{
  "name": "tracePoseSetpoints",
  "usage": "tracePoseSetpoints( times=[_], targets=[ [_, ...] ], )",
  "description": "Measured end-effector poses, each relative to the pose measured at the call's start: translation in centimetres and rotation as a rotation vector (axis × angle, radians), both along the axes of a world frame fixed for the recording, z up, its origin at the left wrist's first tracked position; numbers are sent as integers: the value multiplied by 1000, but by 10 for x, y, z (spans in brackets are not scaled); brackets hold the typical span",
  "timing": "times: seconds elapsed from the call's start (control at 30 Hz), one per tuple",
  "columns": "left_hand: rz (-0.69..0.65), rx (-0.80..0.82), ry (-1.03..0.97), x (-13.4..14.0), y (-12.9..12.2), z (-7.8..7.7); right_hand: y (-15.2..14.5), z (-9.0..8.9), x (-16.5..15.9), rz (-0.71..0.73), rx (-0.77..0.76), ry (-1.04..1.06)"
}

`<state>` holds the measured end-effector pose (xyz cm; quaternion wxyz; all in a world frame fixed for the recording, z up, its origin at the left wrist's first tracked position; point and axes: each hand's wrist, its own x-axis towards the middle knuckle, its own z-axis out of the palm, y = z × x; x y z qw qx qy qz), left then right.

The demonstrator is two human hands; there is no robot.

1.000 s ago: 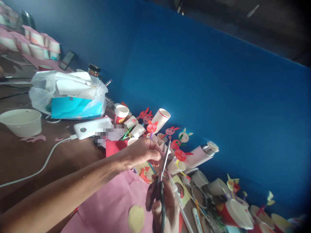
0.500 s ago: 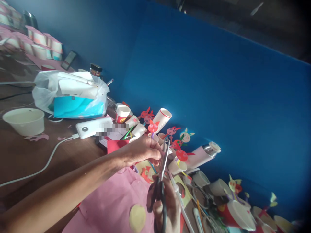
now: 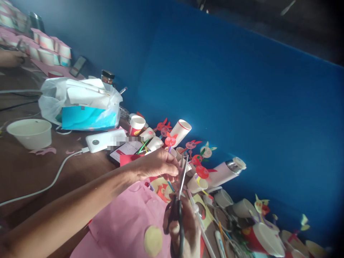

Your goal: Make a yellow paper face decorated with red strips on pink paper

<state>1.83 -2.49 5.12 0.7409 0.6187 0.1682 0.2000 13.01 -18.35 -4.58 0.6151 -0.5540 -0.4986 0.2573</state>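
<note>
My right hand (image 3: 188, 229) is closed around the black handles of a pair of scissors (image 3: 183, 179), whose blades point up and away from me. My left hand (image 3: 163, 165) is pinched right beside the blades, fingertips on a small pinkish piece of paper (image 3: 180, 173) that is mostly hidden. Below the hands spreads a crumpled pink sheet (image 3: 126, 222) with a pale yellow disc (image 3: 153, 240) on it. Just beyond them, red rabbit-like paper faces (image 3: 202, 172) stand among paper cups (image 3: 197, 184).
A white power bank (image 3: 104, 140) with a cable lies by a phone (image 3: 125, 150). Behind are a plastic bag (image 3: 52, 100) and a white bowl (image 3: 29, 134). A thermos (image 3: 225, 173) leans near the blue partition (image 3: 228, 100). Another person's arm (image 3: 12, 58) shows at far left.
The view has shifted slightly. Both hands and the scissors keep nearly the same pose. Another person's arm now shows more plainly at the far left, and the phone's screen looks brighter.
</note>
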Motion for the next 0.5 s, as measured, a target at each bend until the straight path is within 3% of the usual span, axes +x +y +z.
tracePoseSetpoints(
  times=[0.3, 0.5],
  targets=[
    [23, -180, -113, 3, -9, -2, 0, 5, -4, -40, 19, 27],
    [108, -150, -73, 11, -17, -4, 3, 5, -9, -63, 34, 44]
  ],
)
